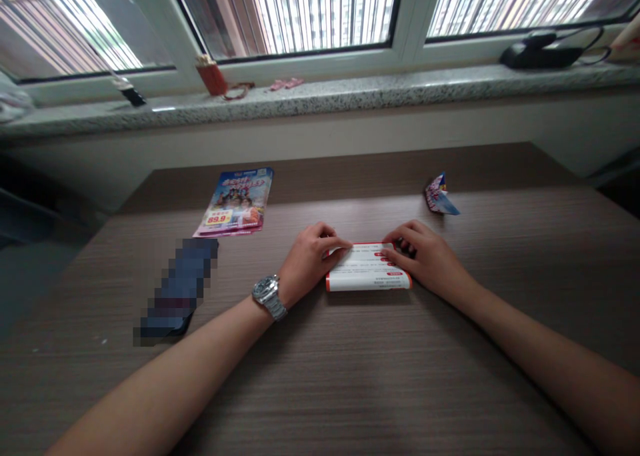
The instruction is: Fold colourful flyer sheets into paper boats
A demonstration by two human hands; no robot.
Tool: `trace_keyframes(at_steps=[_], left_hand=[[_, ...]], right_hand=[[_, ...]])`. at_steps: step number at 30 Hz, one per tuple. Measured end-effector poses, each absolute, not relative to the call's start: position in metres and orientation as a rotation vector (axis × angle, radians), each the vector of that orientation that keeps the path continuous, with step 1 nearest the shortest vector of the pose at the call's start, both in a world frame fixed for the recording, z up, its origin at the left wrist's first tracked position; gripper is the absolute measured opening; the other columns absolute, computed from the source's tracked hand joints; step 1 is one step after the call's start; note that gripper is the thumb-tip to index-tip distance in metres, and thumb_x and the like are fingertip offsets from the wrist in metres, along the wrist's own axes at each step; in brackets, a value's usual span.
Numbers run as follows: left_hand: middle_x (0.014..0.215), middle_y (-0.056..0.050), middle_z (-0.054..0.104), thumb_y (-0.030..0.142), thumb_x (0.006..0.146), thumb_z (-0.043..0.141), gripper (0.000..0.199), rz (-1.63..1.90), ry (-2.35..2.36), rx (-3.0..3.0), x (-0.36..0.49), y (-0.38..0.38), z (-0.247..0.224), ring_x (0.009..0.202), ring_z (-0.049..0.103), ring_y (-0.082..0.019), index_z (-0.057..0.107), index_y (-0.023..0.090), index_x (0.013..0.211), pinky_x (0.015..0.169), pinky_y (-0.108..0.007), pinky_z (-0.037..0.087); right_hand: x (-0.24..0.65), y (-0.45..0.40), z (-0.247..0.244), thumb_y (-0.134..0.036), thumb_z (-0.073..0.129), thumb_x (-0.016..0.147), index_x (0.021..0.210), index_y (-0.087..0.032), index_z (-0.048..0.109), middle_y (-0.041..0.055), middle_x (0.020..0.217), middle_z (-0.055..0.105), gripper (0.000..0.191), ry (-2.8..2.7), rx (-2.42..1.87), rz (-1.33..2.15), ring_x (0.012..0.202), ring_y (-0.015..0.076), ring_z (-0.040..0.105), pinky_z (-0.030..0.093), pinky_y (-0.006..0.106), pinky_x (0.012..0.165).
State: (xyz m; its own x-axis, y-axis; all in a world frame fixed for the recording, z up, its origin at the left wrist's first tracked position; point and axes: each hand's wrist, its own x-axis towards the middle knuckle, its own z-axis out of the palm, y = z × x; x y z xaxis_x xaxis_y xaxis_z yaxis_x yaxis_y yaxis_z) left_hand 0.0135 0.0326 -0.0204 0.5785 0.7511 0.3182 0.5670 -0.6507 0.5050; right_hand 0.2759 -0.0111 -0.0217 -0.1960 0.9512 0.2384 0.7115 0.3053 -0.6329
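A white paper with red edges and printed text (367,276) lies folded or curled over on the wooden table, its near edge rounded. My left hand (313,259) pinches its far left corner between thumb and fingers, and a silver watch (269,297) is on that wrist. At the paper's right side, my right hand (423,253) holds the edge, thumb on top and the other fingers curled by the far corner.
Colourful flyers (237,199) lie stacked at the back left, with a blurred dark phone (180,289) nearer. A small folded colourful paper (440,196) stands at the back right. Beyond the table (325,363), a granite sill (350,95) holds a red box (212,78) and a black device (545,55).
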Motion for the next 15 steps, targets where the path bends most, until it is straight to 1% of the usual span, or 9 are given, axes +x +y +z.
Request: trace_keyframes(at_steps=[11, 15], left_hand=[[0.101, -0.007, 0.062, 0.024, 0.093, 0.065, 0.019, 0.735, 1.074, 2.456, 0.0127, 0.0324, -0.0210, 0.095, 0.058, -0.020, 0.078, 0.028, 0.107, 0.085, -0.034, 0.050], [0.102, -0.007, 0.062, 0.023, 0.093, 0.066, 0.022, 0.718, 1.076, 2.487, 0.0125, 0.0328, -0.0213, 0.095, 0.058, -0.020, 0.077, 0.029, 0.110, 0.087, -0.035, 0.049]], right_hand=[[0.2732, -0.0122, -0.0169, -0.033, 0.066, 0.091, 0.097, -0.022, 0.072, 0.0068, 0.095, 0.060, 0.014, -1.974, -1.476, 0.527, 0.081, 0.0205, 0.061, 0.051, 0.035, 0.073], [0.2722, -0.0123, -0.0163, -0.033, 0.066, 0.091, 0.096, -0.022, 0.072, 0.0063, 0.093, 0.060, 0.013, -1.967, -1.475, 0.522, 0.080, 0.0203, 0.060, 0.051, 0.035, 0.072]])
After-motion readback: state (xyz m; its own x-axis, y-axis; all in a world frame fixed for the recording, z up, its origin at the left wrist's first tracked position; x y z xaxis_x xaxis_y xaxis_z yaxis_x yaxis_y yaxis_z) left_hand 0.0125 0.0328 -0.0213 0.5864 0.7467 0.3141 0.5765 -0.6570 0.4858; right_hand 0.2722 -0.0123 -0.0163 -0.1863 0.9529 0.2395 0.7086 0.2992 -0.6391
